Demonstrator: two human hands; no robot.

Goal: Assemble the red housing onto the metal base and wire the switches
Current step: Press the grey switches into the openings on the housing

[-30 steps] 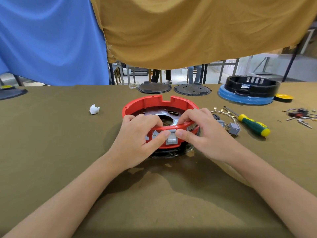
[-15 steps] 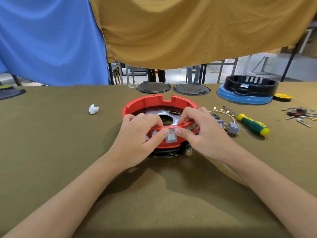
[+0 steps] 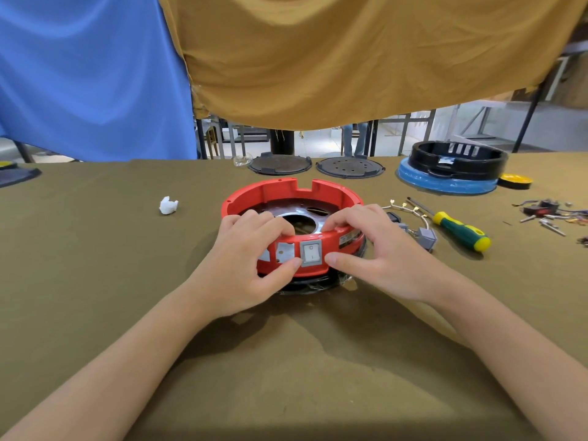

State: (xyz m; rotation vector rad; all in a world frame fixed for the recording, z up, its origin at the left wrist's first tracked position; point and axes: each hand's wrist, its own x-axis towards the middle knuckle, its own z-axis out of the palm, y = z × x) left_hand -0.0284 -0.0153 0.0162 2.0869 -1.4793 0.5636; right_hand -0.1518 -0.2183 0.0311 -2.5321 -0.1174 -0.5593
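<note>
The red housing (image 3: 292,198), a ring-shaped plastic shell with a notch in its far rim, sits near the middle of the olive-green table (image 3: 95,281). Inside it lies the metal base (image 3: 305,219), a shiny plate with a large round hole; a black part shows beneath the housing's near edge.

A grey rocker switch (image 3: 311,253) is seated in the housing's near wall, facing the camera. Just to its left are two open cut-outs through which metal shows.

The left hand (image 3: 248,268) grips the near wall of the housing: its fingers are curled over the rim into the interior, and its thumb presses the outer wall at the lower left corner of the switch. The right hand (image 3: 375,253) grips the same wall from the other side: fingers curled over the rim, thumb lying along the outer wall with its tip just right of the switch. The two thumbs are apart, with the switch between them.

To the right of the housing, a loose grey switch (image 3: 426,237) with attached wires (image 3: 404,210) lies on the table. Beside it rests a screwdriver (image 3: 458,229) with a green and yellow handle. Small loose parts (image 3: 547,214) are scattered near the right edge.

A white crumpled wad (image 3: 168,205) lies to the left. At the far edge stand two dark round plates (image 3: 318,165) and a black ring on a blue disc (image 3: 451,170).
</note>
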